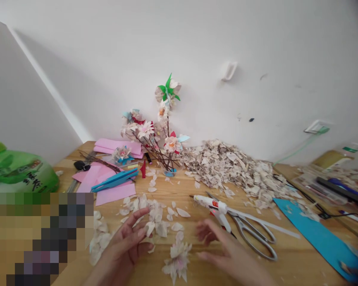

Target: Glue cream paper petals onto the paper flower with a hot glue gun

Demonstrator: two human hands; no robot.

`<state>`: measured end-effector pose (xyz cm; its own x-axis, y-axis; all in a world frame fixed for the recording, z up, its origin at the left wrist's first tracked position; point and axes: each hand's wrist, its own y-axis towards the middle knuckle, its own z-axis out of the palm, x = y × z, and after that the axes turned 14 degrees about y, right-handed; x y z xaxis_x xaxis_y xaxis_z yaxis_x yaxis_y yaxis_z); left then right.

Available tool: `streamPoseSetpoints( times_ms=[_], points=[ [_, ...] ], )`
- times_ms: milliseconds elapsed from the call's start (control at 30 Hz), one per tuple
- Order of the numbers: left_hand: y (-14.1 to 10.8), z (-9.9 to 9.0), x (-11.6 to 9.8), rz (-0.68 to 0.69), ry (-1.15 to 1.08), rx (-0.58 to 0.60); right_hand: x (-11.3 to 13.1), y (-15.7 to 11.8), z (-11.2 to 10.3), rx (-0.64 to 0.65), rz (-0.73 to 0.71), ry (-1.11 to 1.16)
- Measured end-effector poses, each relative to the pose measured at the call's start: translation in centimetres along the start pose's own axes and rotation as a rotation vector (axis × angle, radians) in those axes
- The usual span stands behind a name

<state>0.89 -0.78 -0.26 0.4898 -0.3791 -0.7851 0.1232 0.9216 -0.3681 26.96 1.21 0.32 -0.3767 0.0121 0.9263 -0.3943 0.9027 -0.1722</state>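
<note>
My left hand (127, 238) is open, its fingers apart and curved at the edge of a loose pile of pale dried petals (155, 212). One petal lies by its fingertips; I cannot tell whether they touch it. On the wooden table (155, 274), between my two hands, rests a flower made of pale petals (179, 258) with a pinkish centre. My right hand (220, 246), slightly blurred, hovers open to the right of that flower with nothing seen in it. Just beyond it lie a white glue gun (211, 203) and grey-handled scissors (250, 230).
Petal flowers on twigs (167, 147) stand at the back, left of a big petal heap (226, 163). Pink sheets (116, 194) and folded blue strips (115, 179) lie left, near a green bottle (20, 169). A blue sheet (316, 238) is at right. The lower left is pixelated.
</note>
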Motion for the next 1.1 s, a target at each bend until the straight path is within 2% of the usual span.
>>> streamPoseSetpoints(
  times_ms=[167,333,467,600,700,867,1000,1100],
  points=[
    [0.8,0.0,1.4,0.028,0.137,0.036,-1.0,2.1,3.2,0.075,-0.015,0.364],
    [1.0,0.3,2.5,0.072,0.201,0.137,-1.6,3.1,4.4,0.044,0.006,0.644],
    [1.1,0.2,2.9,0.069,0.197,0.201,-0.7,3.6,4.6,0.103,0.049,0.75],
    [1.2,0.1,3.3,0.101,0.207,0.218,0.2,3.9,5.2,0.134,0.097,0.769],
    [1.2,0.1,3.4,0.132,0.206,0.188,0.8,4.0,5.5,0.111,0.093,0.754],
    [1.0,0.1,2.7,0.105,0.173,0.15,1.7,4.0,5.2,0.091,0.099,0.834],
    [0.6,0.4,1.7,0.028,0.03,-0.015,1.1,3.8,5.0,-0.048,0.108,1.003],
    [0.4,0.6,1.1,0.001,-0.023,-0.1,-0.1,3.9,5.9,-0.087,-0.003,0.947]
  ],
)
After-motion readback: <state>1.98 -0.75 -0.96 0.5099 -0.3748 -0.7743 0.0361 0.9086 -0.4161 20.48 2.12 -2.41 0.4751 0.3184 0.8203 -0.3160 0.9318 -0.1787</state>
